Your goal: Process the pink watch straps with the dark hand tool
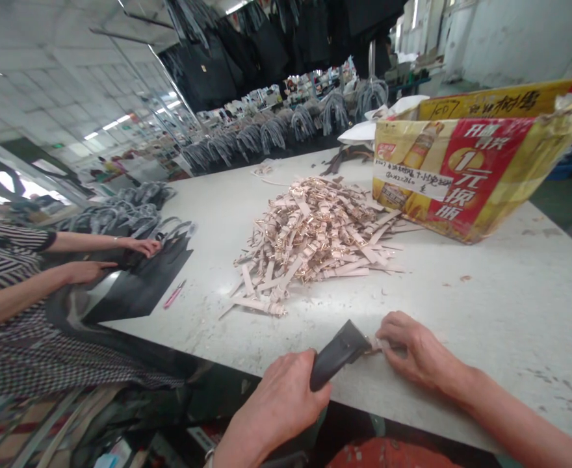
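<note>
My left hand (pixel 286 396) is wrapped around a black, wide-headed handheld tool (pixel 340 351) whose exact kind I cannot make out. Its broad end points toward my right hand (pixel 415 348), which is closed in a pinch on a small beige strap piece (pixel 376 344), mostly covered by the fingers. The tool's end is right beside that piece; whether they touch is unclear. Beyond both hands lies a large heap of beige straps with gold-coloured buckles (pixel 310 227), a few loose ones at its near edge.
A yellow and red cardboard box (pixel 422 175) stands at the right on the white table (pixel 520 292). At the left a co-worker's hands (pixel 142 247) handle black material (pixel 140 289) near a pink cutter (pixel 175 294). Black bags (pixel 276 52) hang behind the table.
</note>
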The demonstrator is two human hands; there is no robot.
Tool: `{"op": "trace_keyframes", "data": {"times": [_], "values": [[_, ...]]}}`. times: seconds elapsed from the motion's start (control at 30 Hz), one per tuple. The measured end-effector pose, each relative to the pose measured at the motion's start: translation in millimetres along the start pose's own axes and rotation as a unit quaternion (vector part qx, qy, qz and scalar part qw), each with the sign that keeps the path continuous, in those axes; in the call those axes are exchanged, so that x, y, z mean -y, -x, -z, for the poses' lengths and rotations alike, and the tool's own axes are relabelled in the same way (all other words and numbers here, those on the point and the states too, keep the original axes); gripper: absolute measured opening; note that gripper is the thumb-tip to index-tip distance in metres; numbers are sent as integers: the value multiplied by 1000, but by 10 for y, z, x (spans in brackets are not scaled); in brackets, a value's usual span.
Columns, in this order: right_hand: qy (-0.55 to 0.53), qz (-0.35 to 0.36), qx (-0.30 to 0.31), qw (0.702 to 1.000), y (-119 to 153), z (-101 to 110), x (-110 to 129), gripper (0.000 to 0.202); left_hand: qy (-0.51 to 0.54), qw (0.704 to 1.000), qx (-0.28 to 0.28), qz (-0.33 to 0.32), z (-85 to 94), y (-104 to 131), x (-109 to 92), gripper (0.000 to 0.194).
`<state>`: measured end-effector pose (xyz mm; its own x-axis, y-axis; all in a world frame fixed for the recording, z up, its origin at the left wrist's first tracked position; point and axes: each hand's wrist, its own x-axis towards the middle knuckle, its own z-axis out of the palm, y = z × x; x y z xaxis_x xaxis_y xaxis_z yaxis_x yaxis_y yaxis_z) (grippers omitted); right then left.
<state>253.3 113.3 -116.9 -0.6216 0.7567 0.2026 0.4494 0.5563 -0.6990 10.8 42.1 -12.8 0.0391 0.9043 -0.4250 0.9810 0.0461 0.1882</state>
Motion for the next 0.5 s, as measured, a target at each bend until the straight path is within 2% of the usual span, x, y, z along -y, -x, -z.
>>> {"op": "trace_keyframes", "data": {"times": [0.17, 0.27, 0.4, 0.5], "values": [[-4, -4, -3, 1000, 44, 34, -54, 7, 24, 1000, 15, 3, -26, -60, 13, 29], [4, -16, -11, 1000, 86, 28, -50, 6, 22, 1000, 6, -2, -56, -50, 4, 28], [9, -73, -38, 997, 111, 6, 12, 9, 14, 1000, -9, -1, -50, -9, 8, 25], [16, -139, -28, 990, 69, 5, 77, 10, 30, 999, -15, 9, 1, 34, 31, 25]]}}
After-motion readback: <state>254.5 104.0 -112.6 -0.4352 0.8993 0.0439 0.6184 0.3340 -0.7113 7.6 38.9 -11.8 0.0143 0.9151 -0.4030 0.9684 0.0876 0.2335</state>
